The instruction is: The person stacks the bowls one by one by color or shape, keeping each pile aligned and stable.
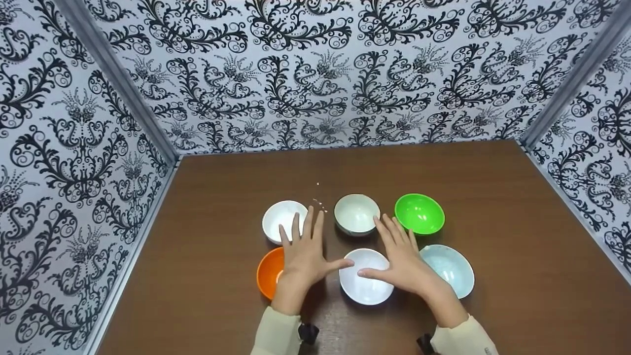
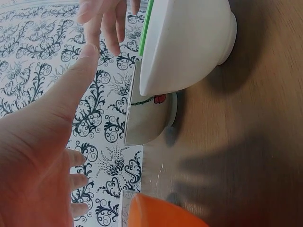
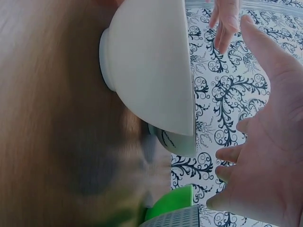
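Note:
Both hands hover over two rows of bowls, fingers straight and spread, holding nothing. My left hand (image 1: 304,256) is above the orange bowl (image 1: 267,273), its fingertips over the white bowl (image 1: 281,217) at the back left. My right hand (image 1: 402,259) hangs between the front middle white bowl (image 1: 367,291) and the pale blue bowl (image 1: 453,271). Both thumbs point inward above that middle bowl. Behind stand a greenish-white bowl (image 1: 356,212) and a green bowl (image 1: 419,213). In the left wrist view, the greenish-white bowl (image 2: 149,118) shows a red and green pattern.
The bowls stand on a brown wooden table (image 1: 217,197). Small white specks (image 1: 319,203) lie between the back left and back middle bowls. Patterned walls (image 1: 320,84) enclose the table at the back and on both sides.

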`<act>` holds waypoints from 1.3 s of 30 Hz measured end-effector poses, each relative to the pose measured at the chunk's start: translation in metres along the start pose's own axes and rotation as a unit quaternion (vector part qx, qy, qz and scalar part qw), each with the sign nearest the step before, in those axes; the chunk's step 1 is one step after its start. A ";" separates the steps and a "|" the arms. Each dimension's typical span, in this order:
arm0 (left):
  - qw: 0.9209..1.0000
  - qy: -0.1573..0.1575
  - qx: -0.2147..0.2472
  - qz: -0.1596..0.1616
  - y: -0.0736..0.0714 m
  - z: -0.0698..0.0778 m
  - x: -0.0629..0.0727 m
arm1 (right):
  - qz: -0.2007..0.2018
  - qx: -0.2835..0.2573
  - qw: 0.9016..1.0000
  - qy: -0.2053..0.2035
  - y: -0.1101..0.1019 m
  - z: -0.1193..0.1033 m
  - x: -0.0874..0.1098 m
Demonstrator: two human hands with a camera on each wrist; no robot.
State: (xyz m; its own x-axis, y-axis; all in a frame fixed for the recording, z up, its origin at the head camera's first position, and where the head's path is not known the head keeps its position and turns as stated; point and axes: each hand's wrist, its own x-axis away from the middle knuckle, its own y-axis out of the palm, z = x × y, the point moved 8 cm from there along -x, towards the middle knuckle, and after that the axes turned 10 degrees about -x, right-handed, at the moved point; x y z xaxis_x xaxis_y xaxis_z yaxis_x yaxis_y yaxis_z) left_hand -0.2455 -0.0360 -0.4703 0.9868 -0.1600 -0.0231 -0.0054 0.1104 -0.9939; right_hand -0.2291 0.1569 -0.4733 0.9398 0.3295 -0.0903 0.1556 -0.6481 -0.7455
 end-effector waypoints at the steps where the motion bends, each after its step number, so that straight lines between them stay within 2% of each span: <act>1: 1.000 0.000 0.001 0.000 0.000 0.000 0.000 | -0.001 -0.005 1.000 -0.001 0.001 0.000 0.001; 16: 1.000 0.000 0.006 -0.003 0.001 -0.001 0.003 | -0.027 -0.062 0.998 0.010 0.015 0.003 0.011; 39: 1.000 -0.002 -0.004 -0.011 0.007 -0.002 0.002 | -0.026 -0.077 0.997 -0.003 0.028 0.008 0.021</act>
State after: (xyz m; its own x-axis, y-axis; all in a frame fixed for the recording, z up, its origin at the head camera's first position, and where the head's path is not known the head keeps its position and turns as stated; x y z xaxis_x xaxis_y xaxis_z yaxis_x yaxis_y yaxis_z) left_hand -0.2436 -0.0381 -0.4771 0.9874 -0.1581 -0.0012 0.0147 0.0992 -0.9950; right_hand -0.2075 0.1510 -0.5012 0.9275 0.3693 -0.0578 0.2499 -0.7275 -0.6389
